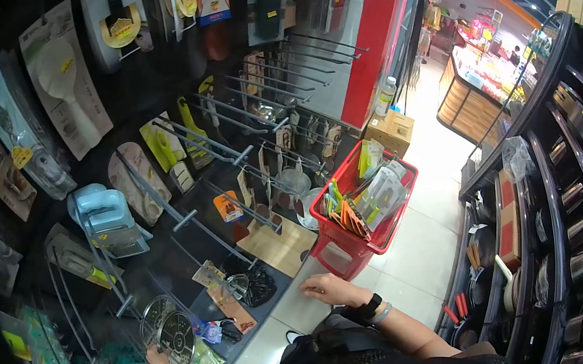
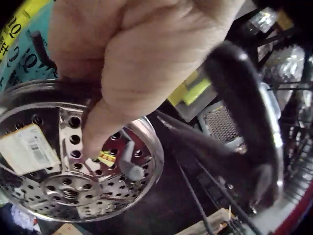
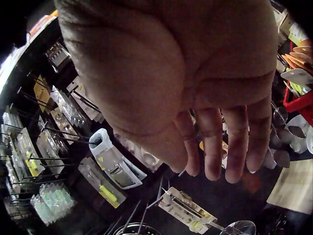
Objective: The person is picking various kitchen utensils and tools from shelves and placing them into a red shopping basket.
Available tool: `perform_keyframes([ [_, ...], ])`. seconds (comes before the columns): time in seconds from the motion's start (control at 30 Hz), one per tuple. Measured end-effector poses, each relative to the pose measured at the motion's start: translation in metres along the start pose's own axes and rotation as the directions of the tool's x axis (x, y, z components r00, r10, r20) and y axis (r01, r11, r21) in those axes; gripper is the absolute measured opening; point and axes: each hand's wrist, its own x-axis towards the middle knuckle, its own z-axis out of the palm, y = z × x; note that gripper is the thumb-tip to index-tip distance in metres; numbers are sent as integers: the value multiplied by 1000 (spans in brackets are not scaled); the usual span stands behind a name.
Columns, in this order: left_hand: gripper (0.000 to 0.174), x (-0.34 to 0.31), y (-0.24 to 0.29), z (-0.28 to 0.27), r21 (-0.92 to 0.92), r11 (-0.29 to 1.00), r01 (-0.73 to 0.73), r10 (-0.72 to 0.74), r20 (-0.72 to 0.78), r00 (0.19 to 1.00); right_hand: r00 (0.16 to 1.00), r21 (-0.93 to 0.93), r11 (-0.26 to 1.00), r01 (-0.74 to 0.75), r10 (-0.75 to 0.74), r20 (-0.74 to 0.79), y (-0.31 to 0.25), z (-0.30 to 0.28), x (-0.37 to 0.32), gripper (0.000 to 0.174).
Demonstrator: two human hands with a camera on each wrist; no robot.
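Observation:
The left hand (image 1: 158,363) grips the rim of round perforated metal discs (image 1: 172,335) near the lower rack hooks. In the left wrist view, the thumb of that hand (image 2: 142,58) lies over the top disc (image 2: 98,191), which bears a white barcode label (image 2: 33,149). A grey hook end (image 2: 131,164) shows against the disc. The right hand (image 1: 338,291) is held in the air in front of the body, below the red basket (image 1: 344,252); in the right wrist view this hand (image 3: 195,93) has its fingers extended and holds nothing.
Metal hooks stick out from the dark display wall, with packaged utensils (image 1: 64,82), a light blue grater (image 1: 102,212) and strainers hanging there. The basket on the floor holds packaged utensils. A wooden board (image 1: 281,245) lies on the low ledge. Pan shelves (image 1: 555,222) line the right side.

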Motion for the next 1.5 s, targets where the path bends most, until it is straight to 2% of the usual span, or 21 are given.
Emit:
perform_keyframes([
  [0.07, 24, 0, 2, -3, 20, 998, 61, -60, -14, 998, 1000, -4, 1000, -9, 9, 19, -5, 0, 1, 22],
  [0.13, 27, -8, 4, -12, 31, 999, 9, -14, 157, 988, 999, 3, 1000, -17, 17, 29, -7, 2, 2, 22],
  [0.17, 27, -14, 9, -15, 32, 999, 30, -35, 146, 989, 999, 4, 1000, -3, 2, 47, -5, 3, 3, 22],
  [0.23, 23, -26, 11, -16, 46, 986, -158, 157, 14, 987, 996, 11, 1000, -4, 3, 92, 2, 8, 4, 23],
  [0.33, 26, -24, 1, -11, 4, 999, -47, 47, 67, 997, 994, 41, 999, -6, 2, 111, 2, 12, 6, 24],
  [0.4, 26, -26, 16, -20, 74, 997, -36, 29, 93, 995, 989, 30, 999, 18, -22, 149, 0, 13, 9, 24],
  [0.47, 23, -25, 19, -23, 148, 985, -89, 75, 97, 993, 984, 15, 1000, 27, -29, 176, -2, 15, 14, 25],
  [0.53, 25, -20, 19, -23, 177, 982, -62, 27, 197, 980, 988, 3, 999, 40, -40, 151, -13, 17, 19, 20],
  [0.6, 26, -25, 21, -22, 161, 986, -41, 13, 169, 986, 980, 61, 998, -12, 0, 197, -28, 16, 25, 19],
  [0.63, 24, -28, 16, -10, 199, 977, -72, 53, 97, 994, 975, 59, 998, -11, -2, 222, -27, 20, 28, 19],
  [0.67, 22, -32, 31, -18, 243, 966, -87, 60, 118, 991, 970, 53, 999, -10, -3, 243, -25, 24, 31, 19],
  [0.73, 19, -34, 36, -21, 215, 977, -11, -20, 141, 990, 950, 38, 999, 29, -40, 311, -34, 29, 40, 19],
  [0.77, 15, -38, 37, -21, 198, 980, -37, 18, 95, 995, 947, 31, 999, 29, -37, 320, -40, 32, 43, 19],
  [0.83, 13, -44, 43, -21, 200, 980, 13, -29, 78, 996, 937, 21, 999, -28, 19, 349, -51, 35, 48, 20],
  [0.9, 11, -45, 49, -22, 207, 978, 13, -28, 68, 997, 930, 38, 999, 25, -37, 365, -43, 45, 54, 20],
  [1.07, 14, -44, 61, -34, 212, 969, 124, -155, 136, 978, 899, 72, 988, 134, -152, 411, -37, 54, 61, 21],
  [1.17, 25, -44, 54, -31, 241, 970, 38, -86, 194, 977, 865, 75, 991, 111, -134, 484, -32, 53, 70, 20],
  [1.2, 25, -45, 49, -26, 244, 968, 62, -109, 185, 977, 851, 78, 989, 125, -147, 504, -32, 53, 74, 20],
  [1.3, 33, -46, 45, -26, 187, 982, -33, 4, 153, 988, 820, 115, 981, 155, -193, 539, -30, 59, 82, 20],
  [1.47, 32, -60, 55, -31, 90, 988, 129, -137, 81, 987, 772, 168, 970, 174, -240, 588, -41, 67, 92, 20],
  [1.5, 28, -64, 59, -34, 102, 995, 16, -5, -106, 994, 755, 198, 967, 159, -248, 606, -40, 71, 93, 19],
])
